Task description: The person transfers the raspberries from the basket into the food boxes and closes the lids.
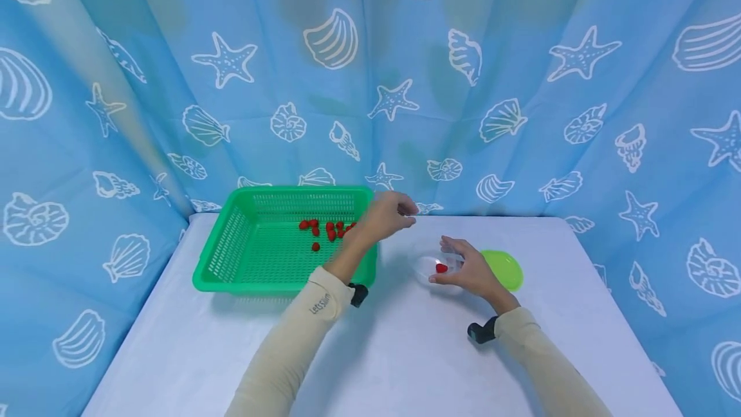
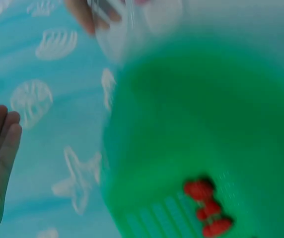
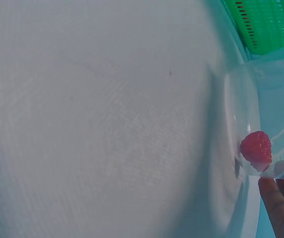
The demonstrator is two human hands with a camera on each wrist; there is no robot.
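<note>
My right hand [image 1: 471, 270] grips a clear plastic container [image 3: 278, 89] by its side, low over the white table. Inside it lies a red raspberry [image 3: 257, 148], also visible in the head view. My left hand [image 1: 386, 216] is in the air over the right rim of a green basket [image 1: 222, 285]. Its fingers look loosely extended in the left wrist view, and no fruit shows in them. Several raspberries [image 1: 332, 235] lie in the basket, mostly towards its back right; my left forearm may hide others.
A round lime-green lid [image 1: 505, 269] lies on the table behind my right hand. The white table [image 1: 417, 365] stretches towards me. A blue curtain [image 1: 347, 95] with shell and starfish prints closes off the back and sides.
</note>
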